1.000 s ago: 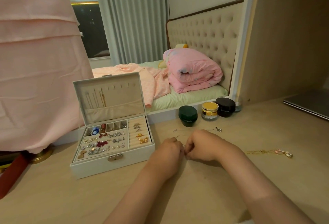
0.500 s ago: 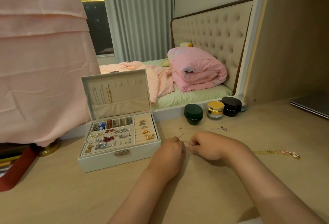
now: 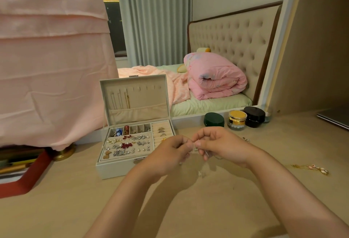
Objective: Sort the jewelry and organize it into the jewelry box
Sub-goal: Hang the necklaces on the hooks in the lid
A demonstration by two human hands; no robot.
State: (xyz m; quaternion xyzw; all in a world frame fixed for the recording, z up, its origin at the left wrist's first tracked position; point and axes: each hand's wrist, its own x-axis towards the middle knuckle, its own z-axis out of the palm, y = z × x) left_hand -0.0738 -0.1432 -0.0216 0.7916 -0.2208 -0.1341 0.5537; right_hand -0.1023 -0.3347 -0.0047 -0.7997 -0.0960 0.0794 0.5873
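Just right of the open jewelry box [image 3: 120,169], left hand [image 3: 170,155] and right hand [image 3: 221,147] pinch a thin chain [image 3: 196,149] in curled fingers, the left hand hiding the box's front right corner. Farther right on the tabletop [image 3: 207,211]: three jars [image 3: 237,119], a gold necklace [image 3: 311,167].

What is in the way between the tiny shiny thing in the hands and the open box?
Nothing visible. The left hand and right hand pinch the small silvery piece above the table, and the jewelry box stands open just left of them. Only the left hand itself lies between the piece and the box.
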